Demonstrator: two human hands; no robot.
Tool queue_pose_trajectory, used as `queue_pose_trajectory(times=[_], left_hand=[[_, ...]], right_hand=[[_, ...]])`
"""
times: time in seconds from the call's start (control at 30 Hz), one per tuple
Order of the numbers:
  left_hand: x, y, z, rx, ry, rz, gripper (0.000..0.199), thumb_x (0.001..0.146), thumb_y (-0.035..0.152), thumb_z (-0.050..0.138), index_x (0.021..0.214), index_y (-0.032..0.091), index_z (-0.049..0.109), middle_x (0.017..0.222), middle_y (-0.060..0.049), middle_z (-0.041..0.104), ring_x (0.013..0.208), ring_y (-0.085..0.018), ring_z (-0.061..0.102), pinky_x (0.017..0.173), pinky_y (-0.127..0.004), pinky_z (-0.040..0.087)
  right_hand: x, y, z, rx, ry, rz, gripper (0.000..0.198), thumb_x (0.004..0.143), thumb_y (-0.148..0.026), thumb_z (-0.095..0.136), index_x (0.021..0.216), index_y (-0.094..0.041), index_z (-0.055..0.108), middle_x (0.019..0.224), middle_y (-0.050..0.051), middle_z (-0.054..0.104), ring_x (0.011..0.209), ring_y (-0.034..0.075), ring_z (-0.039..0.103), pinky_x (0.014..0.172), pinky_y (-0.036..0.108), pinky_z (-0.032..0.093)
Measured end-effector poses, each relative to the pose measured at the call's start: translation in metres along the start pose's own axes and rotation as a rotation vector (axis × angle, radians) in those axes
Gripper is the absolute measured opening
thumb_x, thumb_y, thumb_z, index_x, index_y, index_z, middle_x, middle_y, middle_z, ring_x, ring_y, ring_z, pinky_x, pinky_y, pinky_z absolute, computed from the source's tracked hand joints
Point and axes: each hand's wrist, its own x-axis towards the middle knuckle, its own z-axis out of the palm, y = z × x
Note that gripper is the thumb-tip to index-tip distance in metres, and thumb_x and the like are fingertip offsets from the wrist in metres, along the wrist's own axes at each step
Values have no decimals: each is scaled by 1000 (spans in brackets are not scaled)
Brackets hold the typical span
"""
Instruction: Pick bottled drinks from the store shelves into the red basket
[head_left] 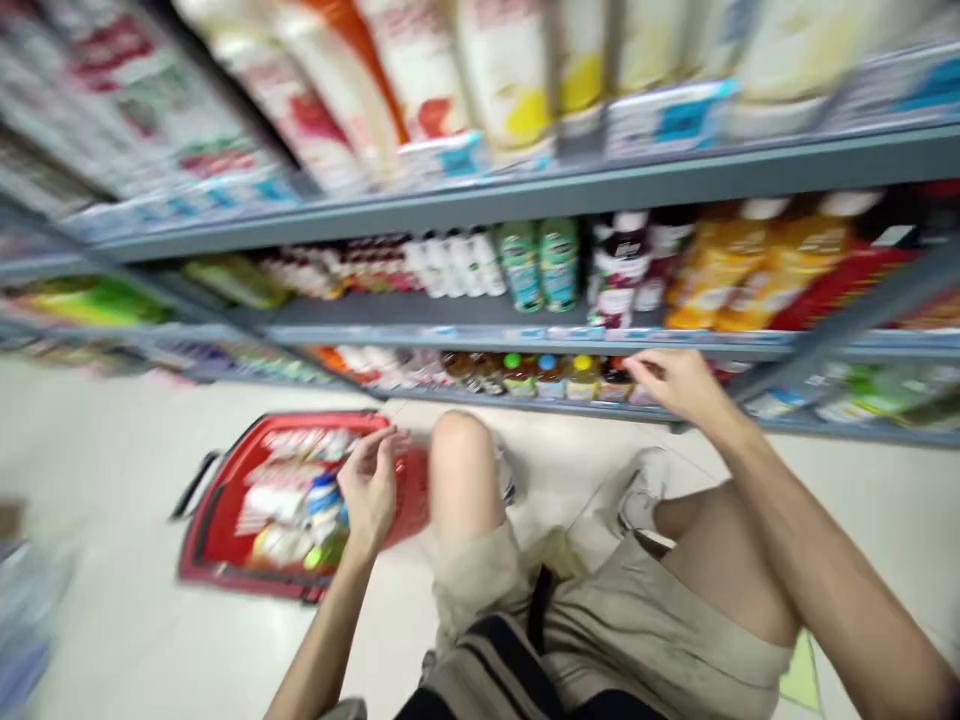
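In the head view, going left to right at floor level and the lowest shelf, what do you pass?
Red basket holding packaged goods → left hand over the basket's right side → bent knee → small bottles with coloured caps on the lowest shelf → right hand reaching at that shelf.

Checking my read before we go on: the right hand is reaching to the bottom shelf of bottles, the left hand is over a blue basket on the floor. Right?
Not quite. The basket on the floor is red, not blue, as the head view shows. The rest holds: the right hand reaches to the bottom shelf of bottles, and the left hand is over the basket.
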Motion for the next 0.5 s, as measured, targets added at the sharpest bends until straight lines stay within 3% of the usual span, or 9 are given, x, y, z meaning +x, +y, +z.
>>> queue_pose_trajectory(times=[0.13, 0.23, 0.37, 0.5], left_hand=[[6, -70, -102, 310, 99, -112, 44, 94, 48, 60, 116, 13, 74, 115, -16, 81, 109, -29, 76, 100, -42, 60], [-5, -113, -152, 474, 139, -199, 43, 95, 41, 52, 117, 12, 74, 117, -17, 80, 110, -30, 75, 98, -43, 60], [-21, -151, -173, 528, 81, -249, 37, 92, 33, 54, 114, 12, 75, 114, -18, 80, 108, -31, 75, 97, -45, 60], [-27, -173, -184, 612, 38, -258, 39, 93, 29, 56, 119, 8, 75, 124, -23, 77, 119, -36, 70, 108, -49, 52]], right_hand=[[11, 1, 31, -47, -156, -15, 31, 99, -44, 60, 100, -22, 81, 93, 9, 83, 73, 21, 72, 74, 32, 49], [19, -4, 56, -88, -326, 37, 30, 94, -48, 62, 102, -27, 82, 92, 6, 82, 74, 22, 72, 74, 33, 49], [29, -25, 80, -177, -509, 127, 40, 92, -55, 56, 109, -30, 82, 94, 6, 82, 83, 28, 75, 74, 37, 48], [37, -39, 93, -202, -569, 126, 48, 93, -58, 47, 112, -30, 82, 103, 10, 82, 95, 33, 76, 80, 39, 49]])
